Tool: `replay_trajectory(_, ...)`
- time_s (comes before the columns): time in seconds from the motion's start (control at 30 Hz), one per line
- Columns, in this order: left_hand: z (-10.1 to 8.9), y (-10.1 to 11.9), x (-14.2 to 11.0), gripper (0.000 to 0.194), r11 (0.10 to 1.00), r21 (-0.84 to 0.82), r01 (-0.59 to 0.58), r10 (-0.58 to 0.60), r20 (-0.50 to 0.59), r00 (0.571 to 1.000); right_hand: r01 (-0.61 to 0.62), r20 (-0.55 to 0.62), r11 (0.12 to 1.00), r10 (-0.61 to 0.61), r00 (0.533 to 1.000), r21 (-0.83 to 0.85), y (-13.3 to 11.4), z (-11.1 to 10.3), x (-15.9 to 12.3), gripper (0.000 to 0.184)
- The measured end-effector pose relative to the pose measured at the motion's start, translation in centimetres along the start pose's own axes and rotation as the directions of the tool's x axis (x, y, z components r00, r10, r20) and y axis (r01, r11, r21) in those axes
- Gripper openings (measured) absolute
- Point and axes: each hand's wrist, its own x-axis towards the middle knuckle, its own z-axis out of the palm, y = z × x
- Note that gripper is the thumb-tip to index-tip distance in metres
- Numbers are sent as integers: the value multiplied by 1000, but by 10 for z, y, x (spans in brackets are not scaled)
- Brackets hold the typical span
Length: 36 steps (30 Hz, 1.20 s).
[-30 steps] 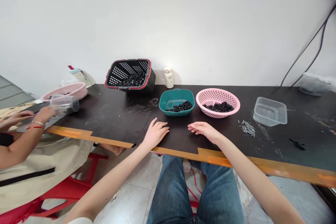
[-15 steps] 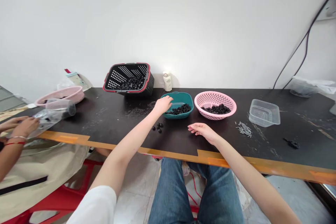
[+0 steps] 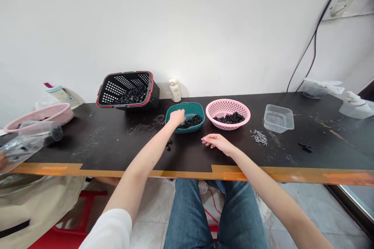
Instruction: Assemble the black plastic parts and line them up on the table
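Note:
My left hand (image 3: 177, 117) reaches over the left side of a teal basin (image 3: 197, 107), its fingers curled closed. Anything inside those fingers is hidden. Small black parts (image 3: 192, 121) lie heaped in the basin. Several round black pieces (image 3: 168, 144) rest on the table beside my left forearm. My right hand (image 3: 217, 142) hovers above the table, in front of a pink perforated basket (image 3: 228, 104). Its fingers are loosely bent and slightly apart, with nothing visible between them. Black parts (image 3: 232, 118) also fill the bottom of the pink basket.
A black basket (image 3: 154, 95) with red trim stands at the back left, beside a white bottle (image 3: 175, 91). Grey screw-like pieces (image 3: 260, 137) and a clear container (image 3: 279, 118) are on the right. At far left, a co-worker's hand (image 3: 2, 161) touches a clear bag (image 3: 22, 149).
The view has turned to the right, so the table things appear farther left. My left hand's fingers have curled closed over the teal basin. The right hand stays near the pink basket.

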Motion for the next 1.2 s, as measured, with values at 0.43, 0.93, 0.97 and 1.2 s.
replay_trajectory(0.43,63,78,-93,19,536,-532,-656,546,-374,750,-210,-481,668,-250,841,-714,-10,-149,-75,30)
replay_trajectory(0.93,86,72,-84,15,574,-527,-627,374,-512,773,-153,-250,734,-23,968,-662,-11,-159,-62,20)
replay_trajectory(0.97,87,73,-84,16,547,-551,-630,367,-518,772,-83,-189,813,-34,981,-576,-17,-144,-62,25)
replay_trajectory(1.2,94,80,-81,19,340,-787,-515,293,-431,853,296,-256,940,-332,908,-171,-27,-42,-12,30)
